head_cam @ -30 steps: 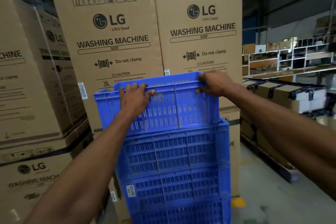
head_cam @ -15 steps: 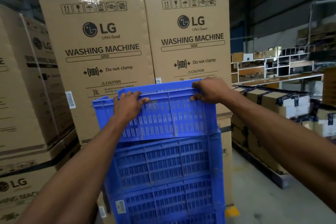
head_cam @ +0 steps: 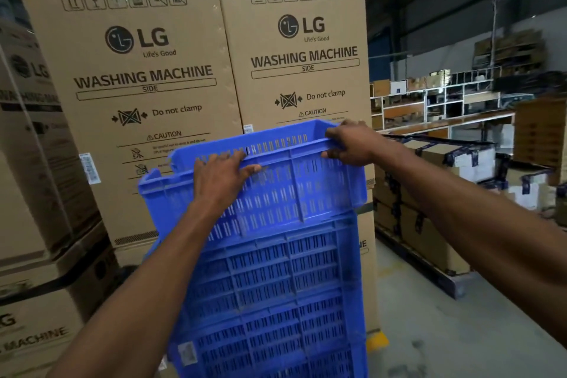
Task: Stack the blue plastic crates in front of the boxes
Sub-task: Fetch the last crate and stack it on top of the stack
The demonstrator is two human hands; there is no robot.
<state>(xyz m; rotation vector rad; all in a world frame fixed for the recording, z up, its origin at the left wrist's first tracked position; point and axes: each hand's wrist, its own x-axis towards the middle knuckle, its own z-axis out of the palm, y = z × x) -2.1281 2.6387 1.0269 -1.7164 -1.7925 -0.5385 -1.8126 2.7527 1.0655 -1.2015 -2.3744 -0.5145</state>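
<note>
**Top crate held askew over the stack**

The left hand (head_cam: 222, 175) clasps the near rim of the top crate (head_cam: 270, 190); the right hand (head_cam: 352, 147) grips the same rim, higher up. The crate's long axis runs left to right, tilted down to the left, over the stack (head_cam: 276, 301) fronting the boxes (head_cam: 214, 70). Seating it likely means levelling.
</note>
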